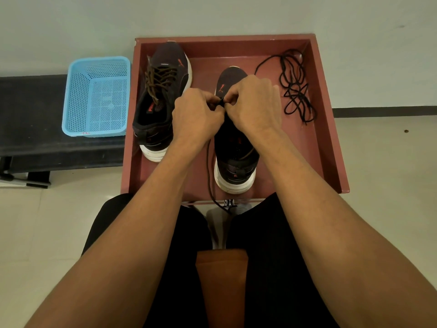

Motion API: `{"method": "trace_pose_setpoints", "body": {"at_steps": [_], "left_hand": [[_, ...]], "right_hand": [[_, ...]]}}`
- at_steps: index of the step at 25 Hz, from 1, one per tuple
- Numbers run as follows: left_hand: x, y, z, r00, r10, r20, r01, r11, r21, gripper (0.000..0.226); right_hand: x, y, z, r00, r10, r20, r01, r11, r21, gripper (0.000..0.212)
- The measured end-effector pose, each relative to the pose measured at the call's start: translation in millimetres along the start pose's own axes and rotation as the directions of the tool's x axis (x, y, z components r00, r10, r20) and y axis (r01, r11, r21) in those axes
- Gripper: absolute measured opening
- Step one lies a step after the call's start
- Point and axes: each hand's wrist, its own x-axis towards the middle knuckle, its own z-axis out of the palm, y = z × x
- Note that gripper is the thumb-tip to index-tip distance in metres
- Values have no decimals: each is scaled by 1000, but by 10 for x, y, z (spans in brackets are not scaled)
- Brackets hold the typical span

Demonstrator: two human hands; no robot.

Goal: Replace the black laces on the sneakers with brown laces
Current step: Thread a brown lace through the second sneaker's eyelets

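Note:
Two dark sneakers with white soles stand in a reddish-brown tray (331, 138). The left sneaker (163, 100) is laced with a brown lace (158, 79). Over the right sneaker (234, 159) my left hand (196, 114) and my right hand (255, 105) meet, both pinching a dark lace (209, 176) at the shoe's eyelets. One end of that lace trails down past the tray's near edge. My hands hide the eyelet area. Loose black laces (295, 86) lie in a tangle at the tray's right side.
An empty blue plastic basket (94, 95) sits left of the tray on a dark bench (30, 119). A pale wall stands behind and a light tiled floor lies around. My legs in dark trousers are below the tray.

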Motion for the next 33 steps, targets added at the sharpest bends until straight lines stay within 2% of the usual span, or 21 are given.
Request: {"method": "trace_pose_setpoints", "body": {"at_steps": [5,8,12,15,17,19,22,25,27,30,32,33], "left_hand": [[2,17,-12,1000,16,17,-16,1000,-5,26],[39,-3,-4,999,-6,36,7,1000,-31,22],[132,-84,33,995,-93,29,96,980,-174,20],[150,-97,54,998,-69,-3,69,992,-110,11],[156,-95,68,998,-57,-22,55,994,-94,7],[163,-100,72,997,-66,-32,63,994,-89,7],[174,-97,66,994,-109,-26,107,992,-69,11],[171,-74,73,988,-156,-17,154,984,-84,24],[162,-69,76,985,-170,-7,169,983,-73,24],[156,-81,66,989,-148,13,148,981,-127,9],[147,-78,23,995,-101,6,101,980,-170,2],[141,-75,8,998,-62,2,61,989,-136,6]], "right_hand": [[-24,-3,1,999,-3,-33,5,998,64,5],[-35,-10,-10,998,38,-60,-25,979,200,19],[-12,59,13,999,11,-35,-1,961,278,26],[-3,121,-4,1000,-18,25,9,948,317,25],[-2,165,-69,999,-27,41,10,926,377,18],[1,242,-176,999,38,-3,-33,898,439,8],[-27,552,-253,968,247,-34,-201,855,477,15],[-85,756,-242,923,352,158,-383,796,468,13],[-116,744,-248,888,342,307,-454,762,463,17],[-124,676,-294,882,322,343,-452,782,429,21],[-140,656,-342,875,318,366,-468,750,468,17],[-154,646,-367,868,305,392,-477,732,487,12]]}}
